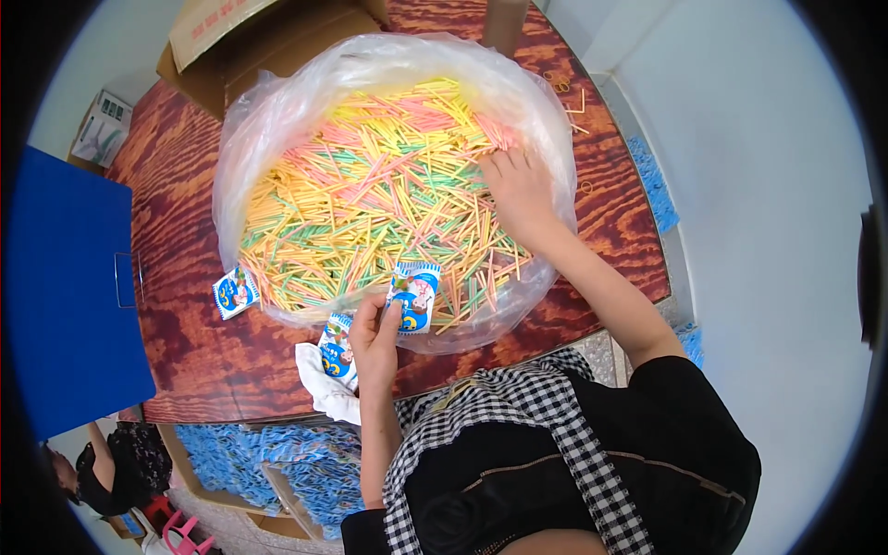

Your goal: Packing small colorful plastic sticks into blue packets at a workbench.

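My left hand (pixel 375 347) pinches a small blue-and-white printed packet (pixel 413 301) over the near rim of a clear plastic bag (pixel 245 139). The bag lies wide open, filled with thin pastel sticks (pixel 370 199) in yellow, pink and green. Inside its right side, my right hand (pixel 520 194) has curled fingers among the sticks; the fingertips are partly hidden. A second packet (pixel 338 351) lies beside my left hand, against a white cloth (pixel 324 387) at the table's near edge. Another packet (pixel 235 293) rests by the bag's left rim.
An open cardboard box (pixel 199 65) stands behind the bag on the wood-patterned table (pixel 185 351). Rubber bands (pixel 560 83) and loose sticks lie at the far right. A blue panel (pixel 83 287) borders the left. Below are boxes of blue packets (pixel 240 467) and another person (pixel 116 467).
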The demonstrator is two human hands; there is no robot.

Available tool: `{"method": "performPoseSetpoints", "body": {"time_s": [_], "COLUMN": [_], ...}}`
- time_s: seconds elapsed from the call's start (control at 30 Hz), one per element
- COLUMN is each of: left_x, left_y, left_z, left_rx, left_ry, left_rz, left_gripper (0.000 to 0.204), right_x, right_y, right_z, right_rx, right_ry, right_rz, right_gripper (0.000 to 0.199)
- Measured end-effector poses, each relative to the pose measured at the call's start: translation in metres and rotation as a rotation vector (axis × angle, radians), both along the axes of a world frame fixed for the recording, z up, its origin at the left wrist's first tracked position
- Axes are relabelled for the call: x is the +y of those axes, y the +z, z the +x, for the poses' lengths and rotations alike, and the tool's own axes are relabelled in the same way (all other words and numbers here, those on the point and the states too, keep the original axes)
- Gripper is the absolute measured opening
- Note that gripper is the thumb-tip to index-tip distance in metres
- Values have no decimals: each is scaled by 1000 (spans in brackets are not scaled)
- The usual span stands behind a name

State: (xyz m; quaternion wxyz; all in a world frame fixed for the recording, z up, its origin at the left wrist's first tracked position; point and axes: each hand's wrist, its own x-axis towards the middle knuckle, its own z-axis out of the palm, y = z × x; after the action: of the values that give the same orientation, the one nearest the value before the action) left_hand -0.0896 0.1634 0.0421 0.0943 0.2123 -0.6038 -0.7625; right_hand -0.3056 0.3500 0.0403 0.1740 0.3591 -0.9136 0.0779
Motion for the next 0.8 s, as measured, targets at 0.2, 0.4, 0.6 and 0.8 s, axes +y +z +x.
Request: {"method": "performPoseSetpoints", "body": {"time_s": [0.2, 0.4, 0.6, 0.8], "left_x": [-2, -6, -4, -7], "left_y": [0, 3, 8, 2], "left_z": [4, 4, -3, -5], "left_rx": [-12, 5, 11, 10], "left_ry": [41, 67, 83, 97], "left_rz": [20, 18, 49, 177], "left_gripper": [9, 11, 10, 15], "right_x": [14, -9, -15, -24], "right_y": [-11, 33, 25, 21], "right_z": [5, 13, 0, -7], "right_rx": [-17, -74, -451, -1374], "right_ry": [114, 241, 248, 106], "right_rz": [-166, -287, -384, -957], "right_gripper": [37, 33, 26, 5]}}
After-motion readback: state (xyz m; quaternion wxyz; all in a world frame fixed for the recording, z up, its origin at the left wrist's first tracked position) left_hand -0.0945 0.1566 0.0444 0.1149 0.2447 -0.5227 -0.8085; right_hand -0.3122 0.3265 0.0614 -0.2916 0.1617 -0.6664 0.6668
